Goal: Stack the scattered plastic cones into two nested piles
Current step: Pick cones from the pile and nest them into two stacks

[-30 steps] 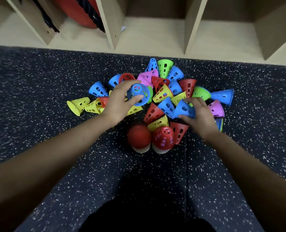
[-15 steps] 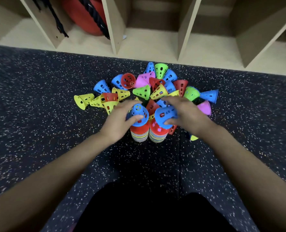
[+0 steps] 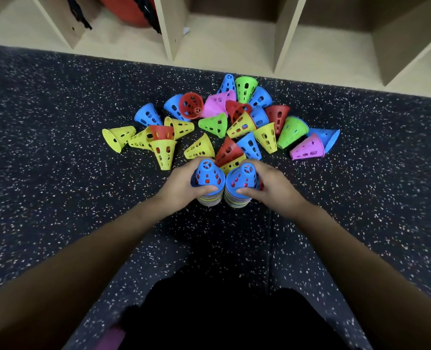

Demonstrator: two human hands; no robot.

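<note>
Two nested piles of perforated plastic cones stand side by side on the dark speckled floor. The left pile [image 3: 207, 199] is topped by a blue cone [image 3: 207, 174], and my left hand [image 3: 181, 185] is wrapped around that cone. The right pile [image 3: 235, 202] also carries a blue cone [image 3: 242, 179] on top, with red showing through its holes; my right hand [image 3: 272, 185] grips it. Beyond the piles lies a scatter of several loose cones [image 3: 242, 126] in yellow, blue, red, green and pink, most on their sides.
A wooden shelf unit [image 3: 171, 26] with open compartments runs along the far edge of the floor; a red ball with black rope [image 3: 131, 8] sits in one compartment. My dark-clothed legs [image 3: 222, 311] fill the bottom of the view.
Both hands brought their blue cones from the scatter back toward me and lowered them onto the two red-topped piles. The camera view has tilted slightly.
</note>
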